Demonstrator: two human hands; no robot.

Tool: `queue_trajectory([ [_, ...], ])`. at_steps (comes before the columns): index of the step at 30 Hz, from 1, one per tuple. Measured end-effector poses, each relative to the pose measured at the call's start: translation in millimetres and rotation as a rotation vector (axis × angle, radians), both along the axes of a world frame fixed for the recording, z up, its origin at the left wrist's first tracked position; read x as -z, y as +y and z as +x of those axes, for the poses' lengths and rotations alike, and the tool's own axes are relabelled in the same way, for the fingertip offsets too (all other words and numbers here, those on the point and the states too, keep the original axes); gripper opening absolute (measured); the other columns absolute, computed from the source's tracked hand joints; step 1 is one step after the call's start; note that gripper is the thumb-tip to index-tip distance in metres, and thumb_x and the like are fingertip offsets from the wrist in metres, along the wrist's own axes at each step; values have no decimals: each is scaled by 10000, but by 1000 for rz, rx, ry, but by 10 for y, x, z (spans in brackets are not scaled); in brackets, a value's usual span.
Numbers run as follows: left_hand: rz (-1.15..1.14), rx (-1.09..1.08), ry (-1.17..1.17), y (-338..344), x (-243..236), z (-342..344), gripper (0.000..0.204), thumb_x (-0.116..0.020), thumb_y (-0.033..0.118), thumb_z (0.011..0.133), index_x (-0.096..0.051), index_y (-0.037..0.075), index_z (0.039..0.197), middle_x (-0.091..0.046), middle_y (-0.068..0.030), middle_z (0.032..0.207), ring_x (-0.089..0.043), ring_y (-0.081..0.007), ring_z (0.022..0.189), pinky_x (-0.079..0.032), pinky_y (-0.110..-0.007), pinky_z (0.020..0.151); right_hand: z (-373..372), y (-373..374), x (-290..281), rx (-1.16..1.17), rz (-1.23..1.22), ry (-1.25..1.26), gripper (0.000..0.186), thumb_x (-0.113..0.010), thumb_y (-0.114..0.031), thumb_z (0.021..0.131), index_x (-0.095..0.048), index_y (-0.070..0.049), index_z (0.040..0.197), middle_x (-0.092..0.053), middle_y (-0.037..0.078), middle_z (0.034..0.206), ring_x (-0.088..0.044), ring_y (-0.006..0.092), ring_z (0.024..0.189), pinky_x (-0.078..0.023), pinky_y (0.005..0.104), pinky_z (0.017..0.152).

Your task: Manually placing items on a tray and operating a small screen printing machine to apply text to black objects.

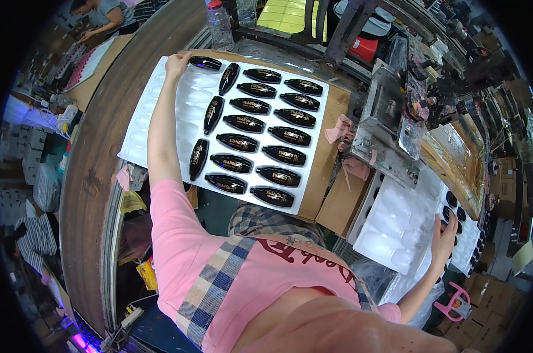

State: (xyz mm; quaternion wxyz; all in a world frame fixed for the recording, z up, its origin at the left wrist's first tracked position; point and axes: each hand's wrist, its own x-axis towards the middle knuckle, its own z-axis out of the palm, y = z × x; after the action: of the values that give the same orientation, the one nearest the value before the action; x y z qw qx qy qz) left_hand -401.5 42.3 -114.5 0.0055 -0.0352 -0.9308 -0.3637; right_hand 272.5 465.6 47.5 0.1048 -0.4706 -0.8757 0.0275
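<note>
In front of me a white moulded tray (138, 126) holds rows of glossy black elongated oval pieces (239, 142) with pale gold print. Most lie crosswise, while several in the left column stand lengthwise or tilted. My left hand (176, 65) is closed at the tray's far left, its fingertips at the left end of a black oval piece (205, 63). Far to the right, my right hand (445, 238) reaches over a second white tray (467, 238) with dark pieces in it. Its fingers curve around a black piece (445, 221), partly hidden by them.
Cardboard (322, 170) lies under the main tray. An empty-pocketed white tray (390, 226) sits beside my right arm. A stained metal machine (390, 112) stands at the right, with a wooden frame (457, 159) near it. A clear bottle (220, 26) stands at the back.
</note>
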Motion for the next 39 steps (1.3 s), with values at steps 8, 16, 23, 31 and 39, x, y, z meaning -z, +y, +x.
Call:
queue_trajectory([
  [8, -528, -113, 80, 287, -107, 126, 485, -562, 454, 755, -582, 33, 996, -586, -193, 980, -581, -336, 873, -461, -425, 730, 914, 410, 552, 181, 81, -225, 531, -417, -459, 841, -457, -23, 1141, -477, 187, 1138, -492, 357, 1001, -403, 397, 813],
  [16, 227, 718, 543, 1400, -848, 1594, 247, -517, 245, 820, -582, 49, 956, -597, -143, 892, -575, -288, 782, -449, -370, 696, 720, 331, 345, 13, -77, 506, 327, -560, -177, 831, -500, -1, 1100, -535, 89, 1051, -526, 138, 847, -423, 219, 691],
  [23, 319, 1124, 290, 2829, -1100, 2882, 242, -533, 240, 823, -604, 45, 948, -605, -86, 850, -554, -198, 772, -434, -305, 700, -617, -40, 144, -376, -444, 723, 470, -667, -125, 722, -477, -38, 1143, -432, 58, 1237, -531, 131, 885, -429, 247, 774],
  [31, 766, 952, 11, 2591, -1290, 2629, 236, -550, 233, 826, -630, 42, 939, -614, -20, 802, -530, -95, 760, -418, -232, 705, -1760, -413, 153, -736, -384, 554, 370, -681, -148, 722, -538, 24, 1016, -582, 87, 946, -539, 152, 839, -416, 281, 769],
  [39, 507, 496, 114, 864, -931, 1363, 254, -561, 219, 828, -628, -1, 936, -616, -25, 842, -549, -82, 760, -441, -213, 703, -1525, -533, 66, -751, -151, 477, 466, -642, -318, 741, -524, 24, 1035, -553, 164, 1022, -512, 281, 958, -376, 334, 837],
])
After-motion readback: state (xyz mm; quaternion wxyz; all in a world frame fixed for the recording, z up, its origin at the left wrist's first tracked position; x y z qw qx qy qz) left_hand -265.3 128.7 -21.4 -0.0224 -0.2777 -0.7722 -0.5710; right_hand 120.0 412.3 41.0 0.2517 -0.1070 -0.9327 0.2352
